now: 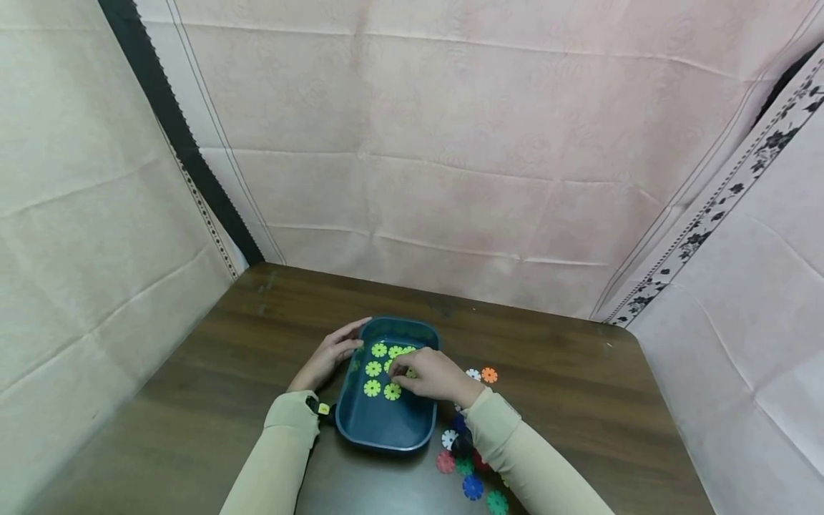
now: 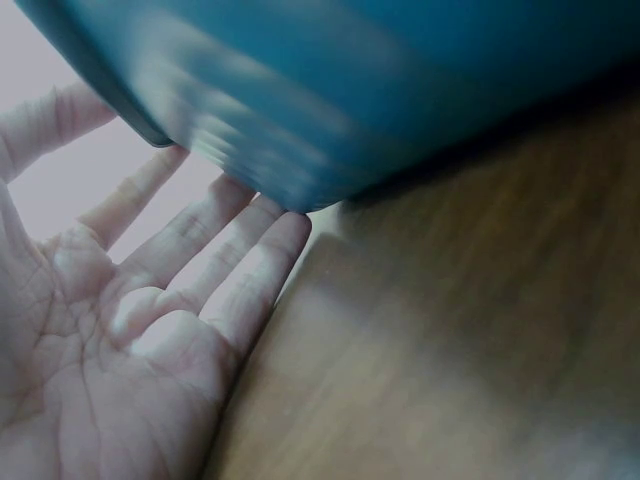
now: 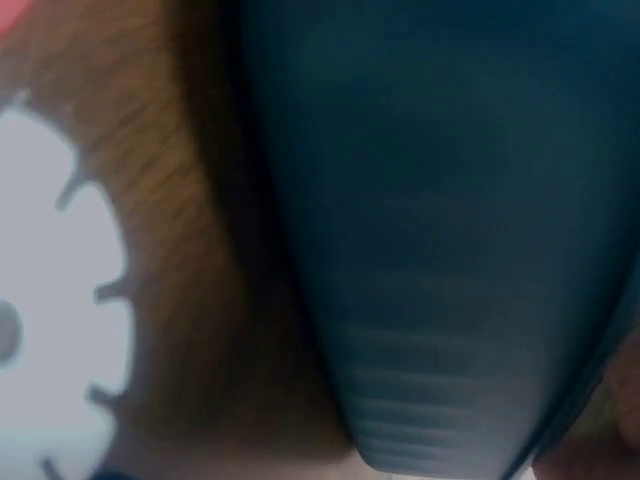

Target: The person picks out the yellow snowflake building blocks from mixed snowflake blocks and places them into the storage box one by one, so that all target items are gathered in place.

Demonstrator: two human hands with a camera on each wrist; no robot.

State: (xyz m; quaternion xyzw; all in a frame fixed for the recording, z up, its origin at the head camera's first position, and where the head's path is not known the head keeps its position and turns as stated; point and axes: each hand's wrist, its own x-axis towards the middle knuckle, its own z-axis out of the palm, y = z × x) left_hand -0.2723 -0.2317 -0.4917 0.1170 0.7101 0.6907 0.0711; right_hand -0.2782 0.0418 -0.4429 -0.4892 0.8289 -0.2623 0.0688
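A dark blue tray point(image 1: 385, 423) stands on the table, with several yellow-green notched discs point(image 1: 372, 388) lying flat in rough rows inside. My left hand point(image 1: 330, 357) holds the tray's left side, thumb over the rim. In the left wrist view, its nearly straight fingers point(image 2: 235, 265) touch the outer wall. Over the tray's right half is my right hand point(image 1: 433, 373), thumb and index fingertips bent close together near the yellow-green discs. Whether a disc is between those fingertips is hidden. The right wrist view mostly catches the tray's outer wall point(image 3: 430, 250).
Right of the tray, loose notched discs lie scattered, among them a blue disc point(image 1: 473, 488), a green disc point(image 1: 497, 502), a pink-red disc point(image 1: 445, 461) and an orange disc point(image 1: 489, 375). The right forearm partly covers them. Pale cloth point(image 1: 450, 143) encloses the wooden table point(image 1: 547, 357).
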